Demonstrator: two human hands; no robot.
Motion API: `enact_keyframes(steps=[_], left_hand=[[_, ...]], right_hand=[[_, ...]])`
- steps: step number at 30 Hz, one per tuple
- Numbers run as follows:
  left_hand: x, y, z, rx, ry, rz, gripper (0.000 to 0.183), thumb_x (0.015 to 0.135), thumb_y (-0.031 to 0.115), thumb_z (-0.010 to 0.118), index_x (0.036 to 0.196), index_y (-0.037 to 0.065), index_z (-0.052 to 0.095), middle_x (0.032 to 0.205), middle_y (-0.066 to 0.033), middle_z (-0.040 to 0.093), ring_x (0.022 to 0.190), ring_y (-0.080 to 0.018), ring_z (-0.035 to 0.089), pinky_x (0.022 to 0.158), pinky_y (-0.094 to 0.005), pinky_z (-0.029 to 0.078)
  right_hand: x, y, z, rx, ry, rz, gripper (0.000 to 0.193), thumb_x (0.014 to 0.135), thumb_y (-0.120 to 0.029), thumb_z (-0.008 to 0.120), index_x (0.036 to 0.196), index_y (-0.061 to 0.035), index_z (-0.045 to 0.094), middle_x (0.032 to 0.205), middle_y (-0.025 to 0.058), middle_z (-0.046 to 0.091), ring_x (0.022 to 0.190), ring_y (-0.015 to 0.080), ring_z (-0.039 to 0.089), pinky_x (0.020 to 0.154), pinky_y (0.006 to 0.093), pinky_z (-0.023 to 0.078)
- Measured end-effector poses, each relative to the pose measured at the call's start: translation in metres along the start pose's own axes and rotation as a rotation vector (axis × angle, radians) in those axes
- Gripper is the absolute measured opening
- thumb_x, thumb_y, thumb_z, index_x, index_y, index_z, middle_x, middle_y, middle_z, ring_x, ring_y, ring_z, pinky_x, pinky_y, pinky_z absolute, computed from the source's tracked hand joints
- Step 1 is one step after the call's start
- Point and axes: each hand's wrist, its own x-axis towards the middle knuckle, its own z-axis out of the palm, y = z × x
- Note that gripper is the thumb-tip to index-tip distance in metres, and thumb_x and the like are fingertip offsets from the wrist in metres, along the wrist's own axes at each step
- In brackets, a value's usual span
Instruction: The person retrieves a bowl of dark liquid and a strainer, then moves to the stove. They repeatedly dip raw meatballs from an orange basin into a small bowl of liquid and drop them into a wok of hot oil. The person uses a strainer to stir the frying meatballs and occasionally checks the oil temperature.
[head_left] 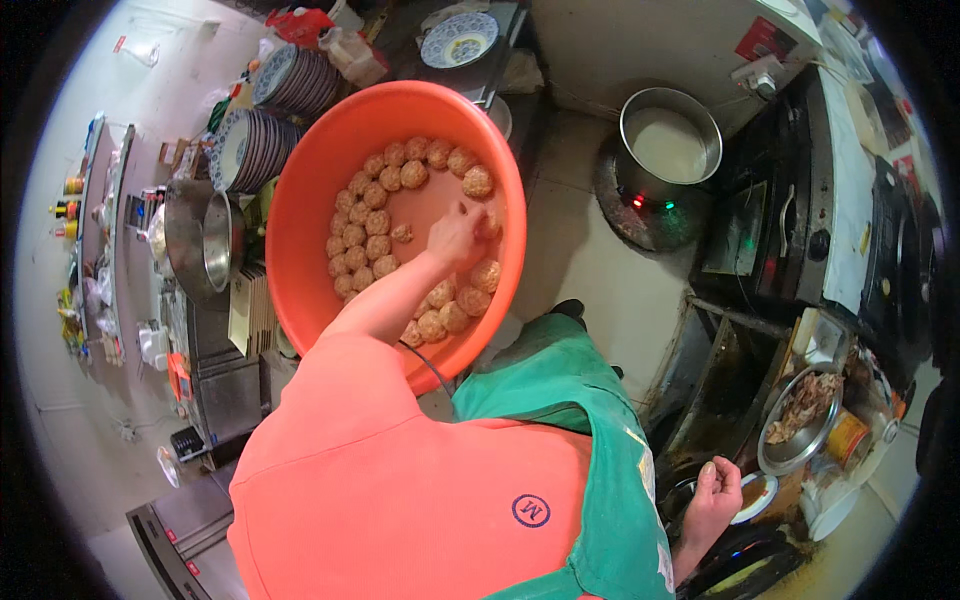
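Big orange basin (pixel 300 220) full of golden-brown balls (pixel 365 225), green apron (pixel 560 385), plus blue-and-white patterned plates (pixel 458 40) at the top.

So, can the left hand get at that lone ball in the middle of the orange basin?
Probably yes: the left hand is inside the open orange basin, the lone ball beside it, nothing between.

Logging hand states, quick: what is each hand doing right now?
Left hand: fingers curled down among the breaded balls in the orange basin; whether it grips one cannot be told.
Right hand: loosely closed, nothing visibly held, by a small dish.
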Motion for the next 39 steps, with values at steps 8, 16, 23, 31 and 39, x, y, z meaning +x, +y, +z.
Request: enact_keyframes(steps=[8,16,23,31,39], left_hand=[[0.029,-0.019,0.032,-0.043,-0.232,0.106,0.054,0.077,0.025,0.074,0.127,0.016,0.056,0.109,-0.0118,0.064,0.103,-0.0293,0.064,0.084,-0.0426,0.053],[0.07,-0.086,0.064,-1.483,-0.228,-0.161,0.04,0.08,0.024,0.068,0.116,0.009,0.06,0.093,-0.0048,0.065,0.089,-0.0208,0.063,0.08,-0.0369,0.054],[0.126,-0.106,-0.062,-2.016,0.021,0.088,0.029,0.082,0.03,0.052,0.093,0.004,0.059,0.09,-0.0099,0.062,0.083,-0.0265,0.061,0.073,-0.0383,0.052],[0.15,0.068,-0.218,-2.326,-0.543,0.614,0.029,0.076,0.02,0.062,0.096,0.001,0.054,0.1,-0.0114,0.052,0.092,-0.0265,0.052,0.071,-0.0346,0.046],[0.086,0.266,-0.141,-2.424,-0.715,0.235,0.029,0.077,0.018,0.058,0.098,-0.001,0.057,0.102,-0.0177,0.059,0.097,-0.033,0.059,0.07,-0.0369,0.054]], right_hand=[[-0.013,0.073,0.006,0.103,0.079,0.041,0.021,0.091,-0.01,0.065,0.107,0.004,0.064,0.091,0.0069,0.067,0.085,0.013,0.061,0.079,0.0293,0.05],[0.002,0.151,-0.042,0.002,0.565,0.27,0.028,0.087,-0.02,0.068,0.108,-0.0011,0.068,0.1,0.0169,0.072,0.095,0.0274,0.069,0.086,0.0376,0.052],[0.054,0.223,-0.09,-0.35,0.641,0.286,0.04,0.089,-0.021,0.065,0.126,-0.0061,0.059,0.13,0.0174,0.059,0.11,0.0317,0.062,0.097,0.0421,0.049],[0.102,0.242,-0.108,-0.441,0.436,0.472,0.04,0.083,-0.015,0.066,0.122,-0.0077,0.059,0.129,0.0209,0.056,0.119,0.0377,0.056,0.102,0.0447,0.046],[0.086,0.25,-0.106,-0.374,0.568,0.437,0.025,0.083,-0.013,0.062,0.105,-0.0029,0.07,0.125,0.0253,0.06,0.112,0.0396,0.061,0.095,0.046,0.05]])
